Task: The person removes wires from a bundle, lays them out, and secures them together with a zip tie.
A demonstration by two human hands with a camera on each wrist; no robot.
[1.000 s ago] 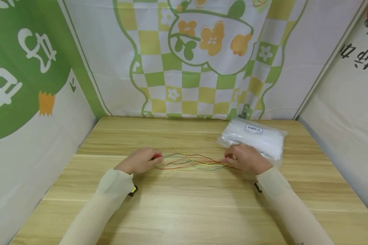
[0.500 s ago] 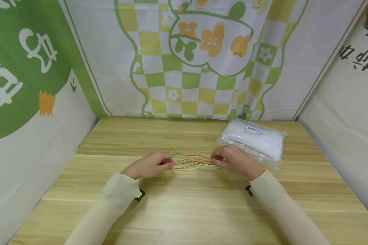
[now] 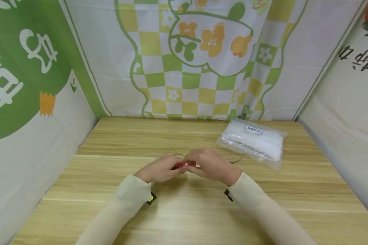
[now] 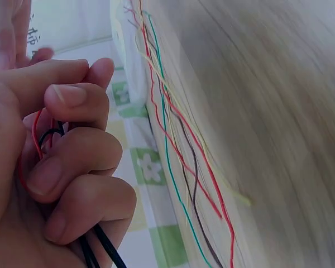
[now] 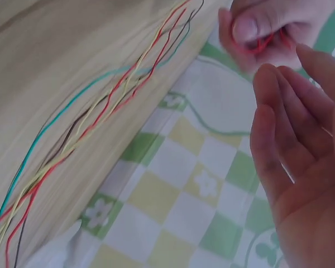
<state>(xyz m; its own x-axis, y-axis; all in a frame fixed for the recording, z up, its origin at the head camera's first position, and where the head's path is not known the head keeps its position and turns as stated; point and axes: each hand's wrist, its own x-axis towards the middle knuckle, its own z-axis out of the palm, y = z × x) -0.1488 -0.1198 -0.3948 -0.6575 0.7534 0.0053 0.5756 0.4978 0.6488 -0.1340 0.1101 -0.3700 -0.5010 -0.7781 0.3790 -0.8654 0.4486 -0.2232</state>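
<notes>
My left hand is over the middle of the wooden table, fingers curled round a bundle of thin red wire and black wire. Right beside it, my right hand has its fingertips close to the left hand's fingertips. In the right wrist view the right hand's fingers are loosely bent, with nothing visible between them. Loose red, yellow, green and dark wires lie stretched out on the table below. From the head, both hands cover most of these; a yellow end and dark ends stick out.
A clear plastic bag of white strips with a barcode label lies at the back right of the table. Behind the table hangs a patterned cloth, with more printed cloth at both sides.
My right hand has moved left, away from the right part of the loose wires, up to the left hand. The left hand, with its wire bundle, has shifted right. The loose wires stay on the table.
</notes>
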